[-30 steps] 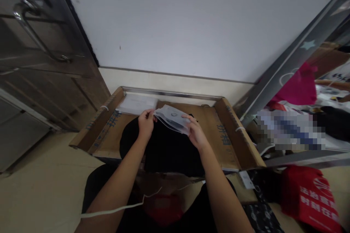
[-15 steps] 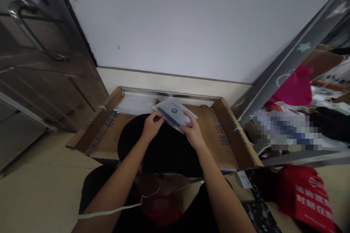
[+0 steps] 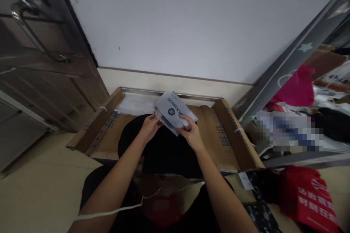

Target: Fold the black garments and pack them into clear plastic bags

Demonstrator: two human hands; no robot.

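A frosted plastic packet with dark printed lettering and a round logo is held up between both hands. My left hand is closed on its lower left corner. My right hand pinches the lower right side, with fingers over the packet's face. Beneath the hands lies a black cloth item. It rests in an open cardboard box with low walls. Behind the packet, at the box's back left, are flat white sheets or bags.
A door with a metal handle stands at the left. At the right are a grey post, a cluttered shelf with a pink cloth, and a red bag below. A white cord crosses near my left forearm.
The packet has tilted up and turned, so its lettering now faces the camera more fully. Both hands still hold it, with the fingers slightly shifted.
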